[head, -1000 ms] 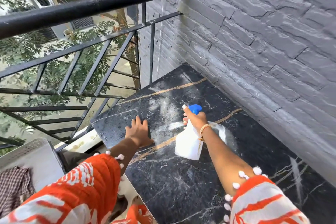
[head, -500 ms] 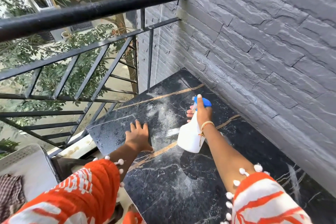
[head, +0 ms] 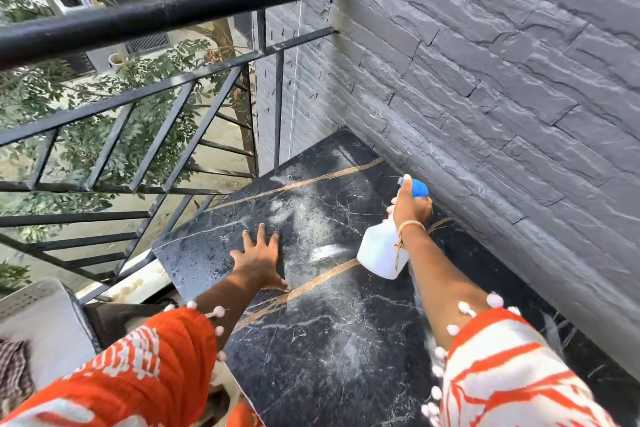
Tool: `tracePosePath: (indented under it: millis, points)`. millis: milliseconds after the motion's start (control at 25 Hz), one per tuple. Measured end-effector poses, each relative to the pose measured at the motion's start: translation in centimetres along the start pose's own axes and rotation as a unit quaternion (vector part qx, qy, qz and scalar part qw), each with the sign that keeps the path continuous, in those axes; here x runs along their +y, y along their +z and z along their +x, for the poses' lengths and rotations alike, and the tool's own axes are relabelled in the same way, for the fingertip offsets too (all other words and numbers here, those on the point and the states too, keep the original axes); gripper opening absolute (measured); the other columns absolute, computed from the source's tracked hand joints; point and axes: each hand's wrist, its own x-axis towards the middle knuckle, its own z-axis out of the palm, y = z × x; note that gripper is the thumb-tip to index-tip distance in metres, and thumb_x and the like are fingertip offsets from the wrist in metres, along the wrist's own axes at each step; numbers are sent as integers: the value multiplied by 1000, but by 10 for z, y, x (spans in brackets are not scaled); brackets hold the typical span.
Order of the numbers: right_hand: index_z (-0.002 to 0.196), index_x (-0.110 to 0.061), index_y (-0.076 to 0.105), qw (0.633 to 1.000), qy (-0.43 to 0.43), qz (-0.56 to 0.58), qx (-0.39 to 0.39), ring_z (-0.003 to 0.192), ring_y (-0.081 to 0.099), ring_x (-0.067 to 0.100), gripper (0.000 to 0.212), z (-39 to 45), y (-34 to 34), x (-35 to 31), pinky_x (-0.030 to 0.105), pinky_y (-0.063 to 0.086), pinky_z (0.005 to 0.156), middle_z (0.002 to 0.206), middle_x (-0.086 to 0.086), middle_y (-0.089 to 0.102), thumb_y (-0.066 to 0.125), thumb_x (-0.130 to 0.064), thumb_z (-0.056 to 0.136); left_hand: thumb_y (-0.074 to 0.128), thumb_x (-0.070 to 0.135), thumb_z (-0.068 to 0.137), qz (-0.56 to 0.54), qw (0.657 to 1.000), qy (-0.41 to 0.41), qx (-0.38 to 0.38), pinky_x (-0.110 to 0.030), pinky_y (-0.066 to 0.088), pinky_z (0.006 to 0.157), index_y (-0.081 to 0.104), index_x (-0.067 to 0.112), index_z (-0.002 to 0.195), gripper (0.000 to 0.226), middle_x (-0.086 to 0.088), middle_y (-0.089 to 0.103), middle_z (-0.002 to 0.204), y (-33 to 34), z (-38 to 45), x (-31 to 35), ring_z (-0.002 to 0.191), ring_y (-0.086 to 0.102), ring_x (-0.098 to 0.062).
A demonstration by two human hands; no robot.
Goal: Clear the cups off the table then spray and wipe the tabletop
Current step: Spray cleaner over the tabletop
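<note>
A black marble tabletop with gold veins fills the lower middle, set against the wall. Pale wet spray patches show on its far half. My right hand grips a white spray bottle with a blue nozzle, held above the table near the wall, index finger on top of the nozzle. My left hand lies flat on the tabletop with fingers spread, near the left edge. No cups are in view.
A grey stone wall runs along the table's right side. A black metal railing stands to the left and behind the table. A white chair with a checked cloth sits at lower left.
My right hand has carried the spray bottle farther forward and toward the wall. My left hand stays flat on the table. The view has shifted slightly.
</note>
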Motion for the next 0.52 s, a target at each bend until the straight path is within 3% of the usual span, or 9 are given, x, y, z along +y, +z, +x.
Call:
tracePosePath:
  millis: [160, 280, 360, 440, 520]
  points:
    - [89, -5, 65, 999, 29, 1, -33, 50, 61, 22, 43, -1, -16, 11, 30, 53, 51, 64, 6, 65, 59, -48, 87, 81, 64, 57, -12, 1000, -6, -7, -69, 21, 110, -1, 20, 154, 135, -8, -10, 162, -2, 0, 2, 147, -3, -43]
    - [86, -11, 62, 997, 13, -72, -25, 49, 61, 19, 41, -5, -29, 19, 28, 51, 59, 62, 1, 64, 56, -52, 87, 79, 68, 57, -3, 1000, -5, 5, -67, 20, 112, -1, 21, 154, 134, -8, -7, 163, 2, -1, 0, 147, -1, -42]
    - [85, -13, 63, 991, 20, -100, -81, 56, 66, 20, 40, -9, -36, 27, 32, 55, 65, 67, 3, 67, 56, -52, 88, 76, 70, 59, 18, 1000, -1, 23, -66, 20, 113, 0, 19, 154, 132, -11, -4, 163, 5, -4, 0, 148, 2, -41]
    - [84, -15, 67, 986, 32, -47, -156, 49, 62, 17, 31, -16, -39, 36, 29, 51, 52, 70, 7, 64, 59, -44, 92, 73, 70, 64, 26, 999, 2, 44, -64, 22, 113, 2, 17, 154, 127, -14, 0, 162, 8, -9, 0, 147, 6, -42]
    - [78, -16, 68, 985, 23, -21, -168, 38, 48, 15, 29, -29, -47, 43, 22, 39, 43, 61, 6, 56, 59, -39, 93, 71, 69, 66, 21, 998, -4, 63, -62, 25, 112, 8, 16, 153, 119, -17, 7, 161, 14, -18, -1, 147, 11, -41]
